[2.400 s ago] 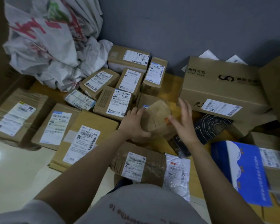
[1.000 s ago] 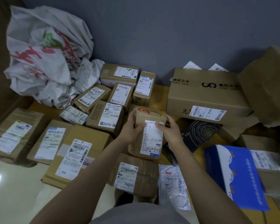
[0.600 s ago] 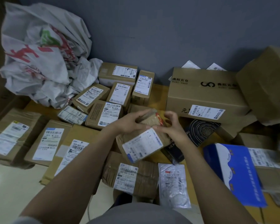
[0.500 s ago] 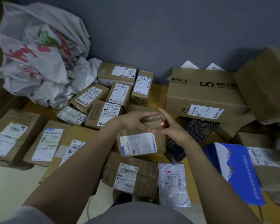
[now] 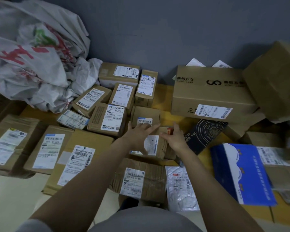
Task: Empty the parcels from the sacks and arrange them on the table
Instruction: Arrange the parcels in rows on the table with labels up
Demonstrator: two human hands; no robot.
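A small brown paper-wrapped parcel (image 5: 157,146) with a white label lies on the yellow table (image 5: 164,94), among several labelled cardboard parcels (image 5: 110,118). My left hand (image 5: 138,136) lies flat on its top with straight fingers. My right hand (image 5: 174,139) pinches the parcel's right end beside a strip of red tape (image 5: 170,130). Crumpled white sacks (image 5: 32,56) with red print are heaped at the back left.
A big printed carton (image 5: 211,92) stands at the back right with a plain brown box (image 5: 278,77) beside it. A black book (image 5: 206,133), a blue box (image 5: 241,173) and a white poly bag (image 5: 181,188) lie to my right. Flat parcels (image 5: 82,156) fill the left.
The small parcel was held up and turned between both hands; it has now come down onto the table, label up, with my left hand flattened over it.
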